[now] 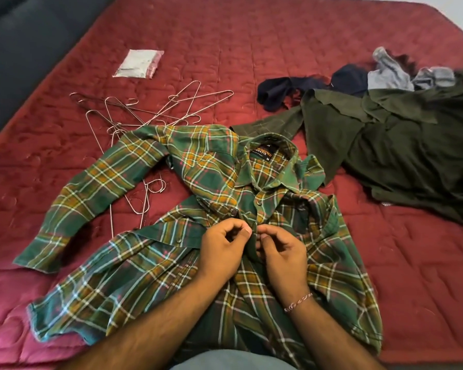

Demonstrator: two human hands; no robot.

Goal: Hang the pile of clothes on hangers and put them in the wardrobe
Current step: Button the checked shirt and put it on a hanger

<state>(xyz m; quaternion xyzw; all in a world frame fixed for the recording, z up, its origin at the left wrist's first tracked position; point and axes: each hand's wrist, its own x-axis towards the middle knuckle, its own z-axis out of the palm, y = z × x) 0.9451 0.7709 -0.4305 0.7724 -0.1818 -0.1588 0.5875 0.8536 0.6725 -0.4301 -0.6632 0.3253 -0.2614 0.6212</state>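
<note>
Green plaid shirt (150, 265) lies front-up on the red quilted mattress (251, 49), collar toward the far side, hem at the near edge by the person's lap. One sleeve stretches out to the left, cuff flat on the mattress; the other sleeve is bunched against the shirt's right side.

Left hand (222, 252) and right hand (281, 252) meet at the button placket, mid-chest. Both pinch the placket fabric between thumb and fingertips, the remaining fingers curled in. Whether a button sits between the fingertips: cannot tell. A thread bracelet (298, 301) circles the right wrist.

Wire hangers (145, 110) lie in a tangled heap beyond the left sleeve; a few run beneath that sleeve. A small plastic pouch (138, 64) sits further back, apart from the hangers.

Pile of clothes (398, 134), right side: dark olive garment on top, its edge touching the plaid collar area; navy and grey pieces behind it.

Open mattress: a wide band across the far side, the near-right corner, and a strip along the left edge beside the dark upholstered surface (24, 49).
</note>
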